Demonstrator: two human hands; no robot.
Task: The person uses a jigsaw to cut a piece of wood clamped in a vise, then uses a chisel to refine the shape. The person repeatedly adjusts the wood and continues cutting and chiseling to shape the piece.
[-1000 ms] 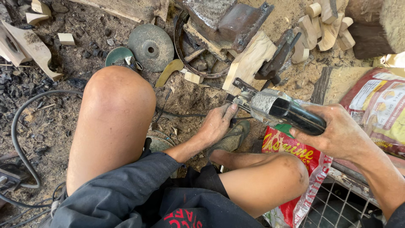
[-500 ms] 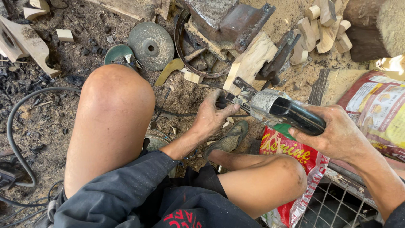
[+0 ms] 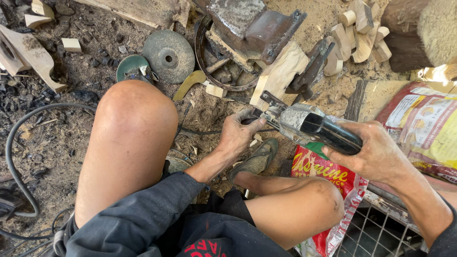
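Observation:
My right hand (image 3: 376, 154) grips the black body of a handheld power grinder (image 3: 309, 126), its grey dusty metal head pointing left. My left hand (image 3: 238, 135) is at the front end of the grinder, fingers curled around the head where the disc mount sits; what the fingers pinch there is hidden. I sit low on the ground with a bare left knee (image 3: 131, 119) raised and the right leg (image 3: 290, 200) folded, foot in a dark sandal (image 3: 254, 159).
Two worn grinding discs (image 3: 166, 54) lie on the dirt at the top. A pale wood block (image 3: 281, 71) and rusty metal parts (image 3: 257, 28) lie beyond the tool. Small wood offcuts (image 3: 354, 28), printed sacks (image 3: 423, 128), a wire grid (image 3: 376, 238) and black cable (image 3: 19, 157) surround me.
My left hand has moved up from the ground near my foot to the front of the grinder. The right hand has kept hold of the tool, shifting it slightly.

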